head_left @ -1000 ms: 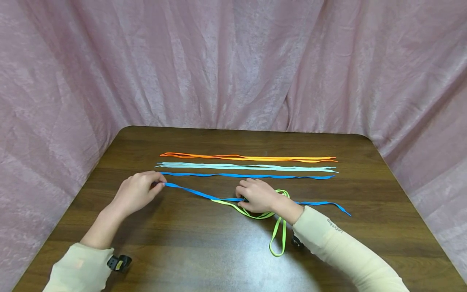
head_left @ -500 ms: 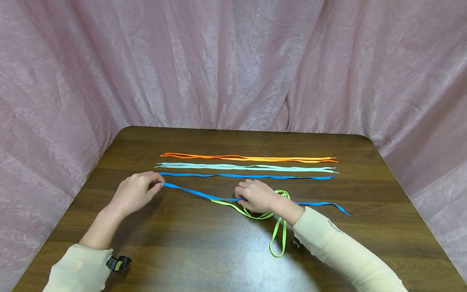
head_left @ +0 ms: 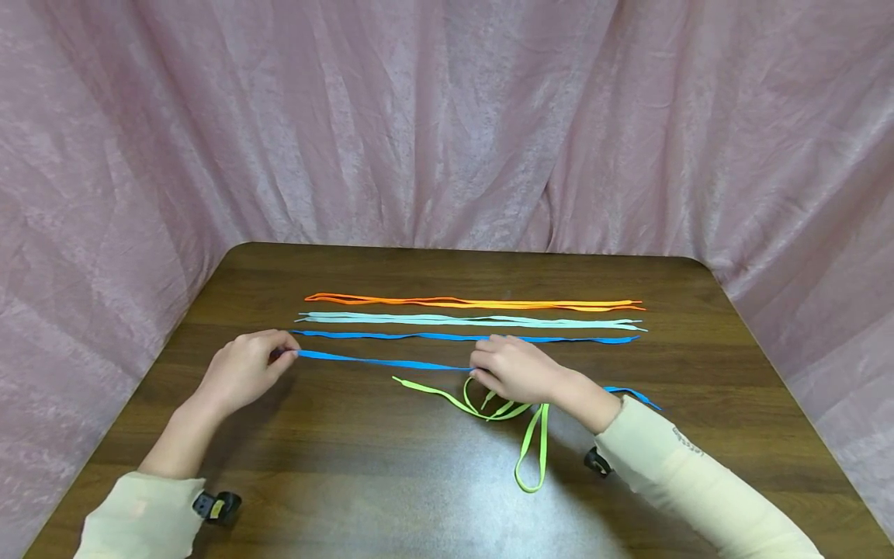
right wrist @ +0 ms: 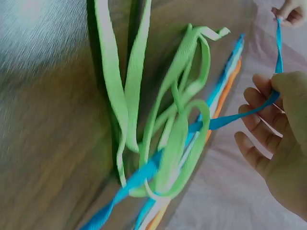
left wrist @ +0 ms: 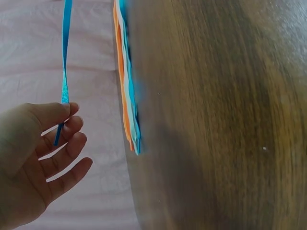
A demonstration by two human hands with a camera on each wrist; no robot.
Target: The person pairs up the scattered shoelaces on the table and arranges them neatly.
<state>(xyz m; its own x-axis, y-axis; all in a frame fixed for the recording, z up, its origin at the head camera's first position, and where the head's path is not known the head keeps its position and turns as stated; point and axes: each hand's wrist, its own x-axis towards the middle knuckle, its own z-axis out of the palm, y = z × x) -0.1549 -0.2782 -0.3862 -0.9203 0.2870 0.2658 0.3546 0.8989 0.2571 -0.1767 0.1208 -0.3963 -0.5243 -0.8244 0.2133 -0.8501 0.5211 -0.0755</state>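
A flat blue shoelace (head_left: 384, 362) is stretched between the two hands. The left hand (head_left: 240, 373) pinches it near its tipped end between thumb and index finger, the other fingers loosely bent in the left wrist view. Farther along, the right hand (head_left: 517, 371) pinches the same lace (right wrist: 225, 120), whose rest trails rightward over the tangle to a loose end. Beneath and in front of the right hand lies a tangled lime-green shoelace (head_left: 534, 458), partly hidden by that hand. Just beyond, a second blue shoelace (head_left: 419, 336) lies straight, its middle partly covered by the right hand.
Behind the blue lace, pale turquoise shoelaces (head_left: 419, 318) and orange shoelaces (head_left: 391, 300) lie in parallel rows across the brown wooden table (head_left: 349, 481). A pink curtain (head_left: 433, 124) hangs around the table's back and sides.
The left hand has moved slightly left. The right hand has moved right and a little away, lifting the blue lace off the green one and pulling it straighter between the hands.
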